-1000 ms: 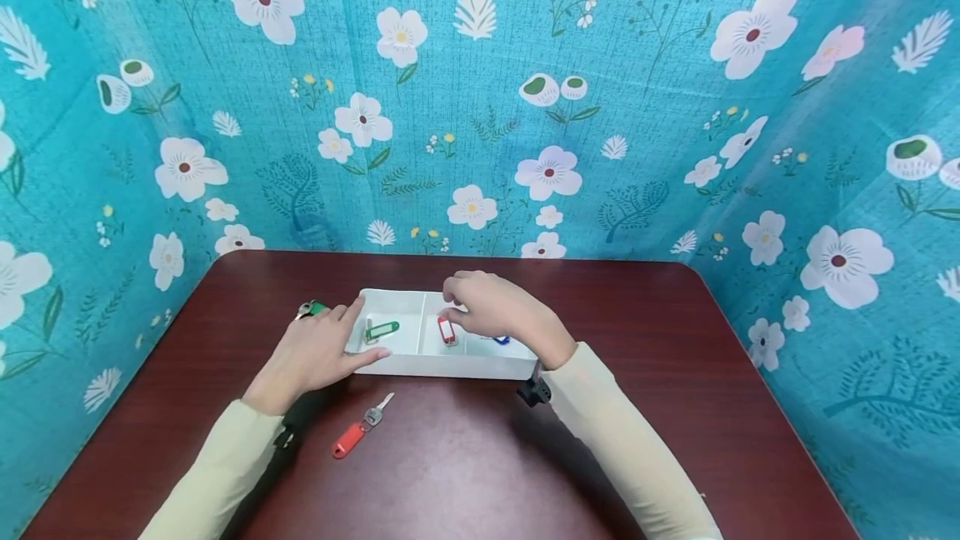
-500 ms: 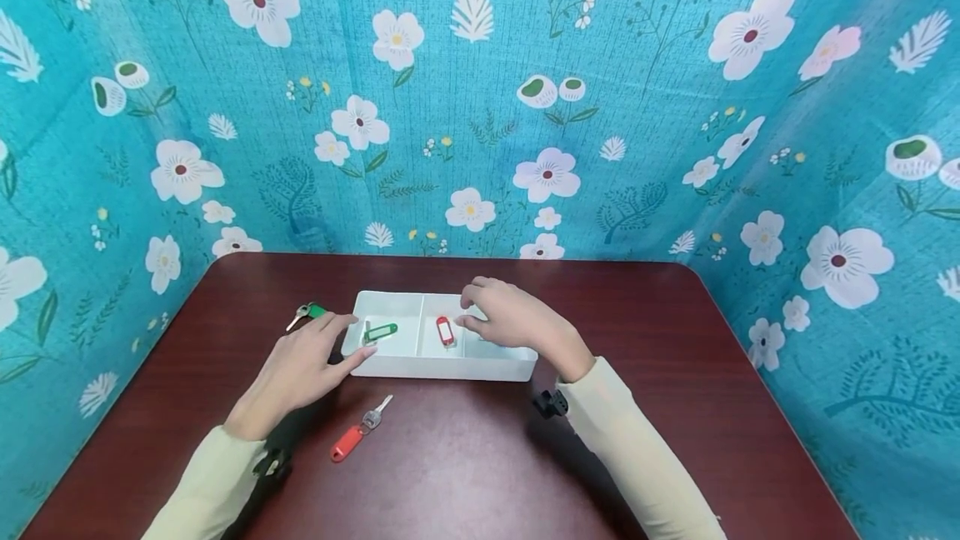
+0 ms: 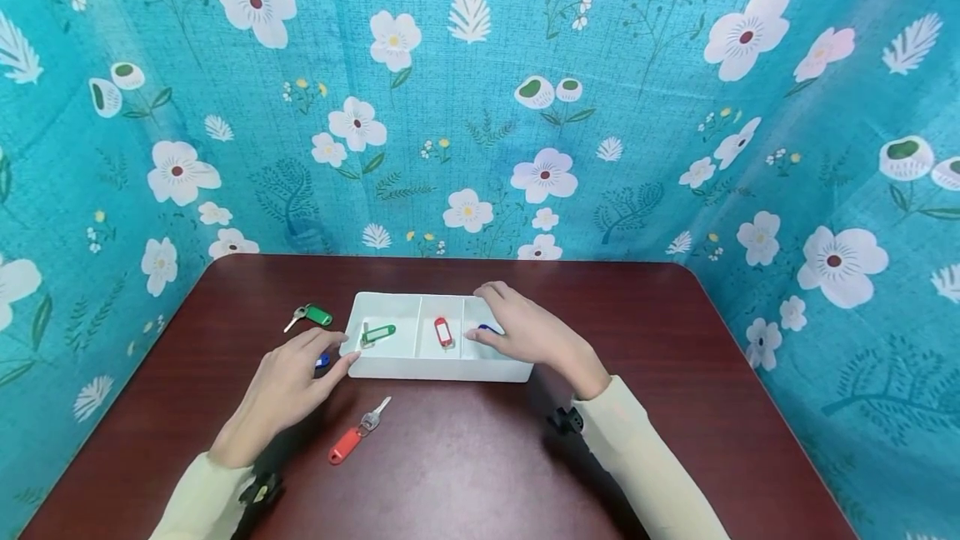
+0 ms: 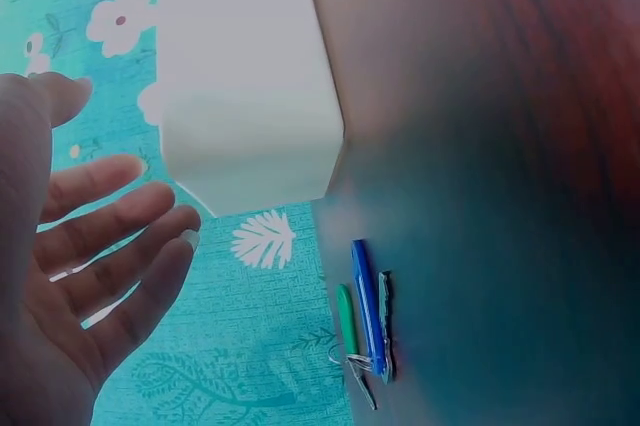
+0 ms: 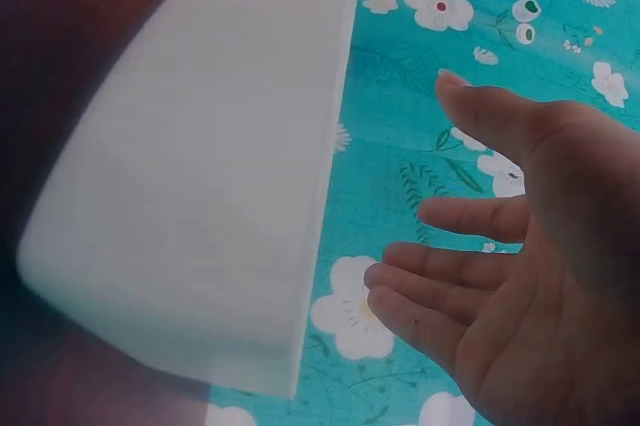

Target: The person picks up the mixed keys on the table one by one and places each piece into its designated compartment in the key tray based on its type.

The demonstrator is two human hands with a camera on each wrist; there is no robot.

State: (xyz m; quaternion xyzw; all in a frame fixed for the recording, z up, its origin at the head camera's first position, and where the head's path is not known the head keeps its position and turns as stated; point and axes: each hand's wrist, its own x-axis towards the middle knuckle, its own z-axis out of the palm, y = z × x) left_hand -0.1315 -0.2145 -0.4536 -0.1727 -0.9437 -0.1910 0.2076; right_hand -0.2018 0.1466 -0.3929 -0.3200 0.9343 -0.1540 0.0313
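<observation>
Pale-sleeved left arm [image 3: 198, 494] reaching forward from lower left in head view; right arm [image 3: 652, 461], sleeved alike, from lower right. Left hand [image 3: 288, 373]: back facing up, left fingers [image 4: 110, 231] loosely bent, slim gaps between them, thumb apart. Right hand [image 3: 528, 330]: farther forward, well apart from left; right thumb [image 5: 490, 116] held away from fingers, index separate, other three close together. Palms partly visible in wrist views.

Left hand [image 4: 70, 316], fingers parted, near a white tray [image 4: 240, 66]; 1 blue tag [image 4: 368, 306] just beside 1 green tag [image 4: 347, 321].
</observation>
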